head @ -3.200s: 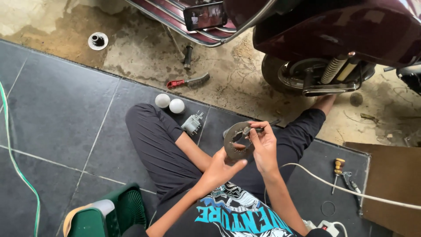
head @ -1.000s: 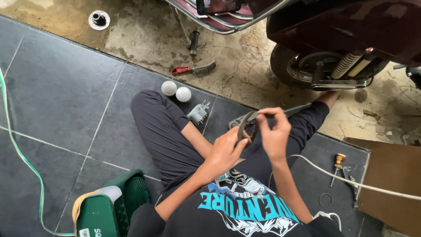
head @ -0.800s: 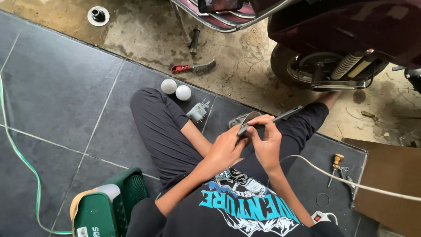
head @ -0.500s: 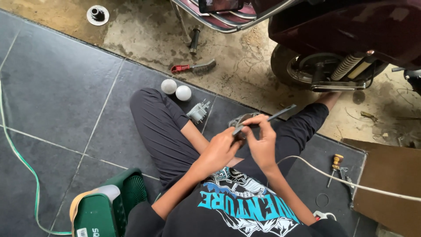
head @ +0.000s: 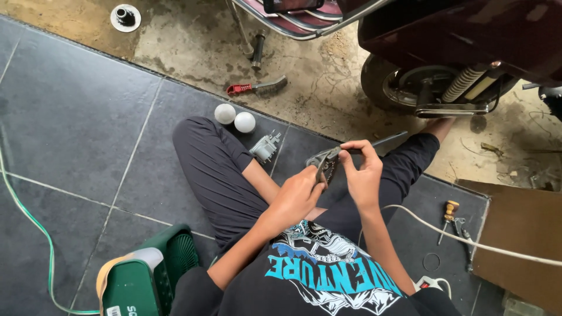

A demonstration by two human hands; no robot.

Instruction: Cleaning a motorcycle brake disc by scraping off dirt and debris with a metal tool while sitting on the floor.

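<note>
Dark tiled floor [head: 76, 117] (concrete beyond) — two white balls [head: 235, 117], screwdriver [head: 447, 217].

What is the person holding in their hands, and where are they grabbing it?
Both hands hold a small grey metal part: left hand underneath, right hand pinching its top beside a thin rod.

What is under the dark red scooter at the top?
Under the dark red scooter a black wheel, a striped spring and a metal bar show above the sandy ground. The bodywork hides everything higher.

Green plastic container [head: 140, 281] with pale label, lower left on dark tiles. Brown cardboard sheet [head: 518, 246] lying at right edge.
</note>
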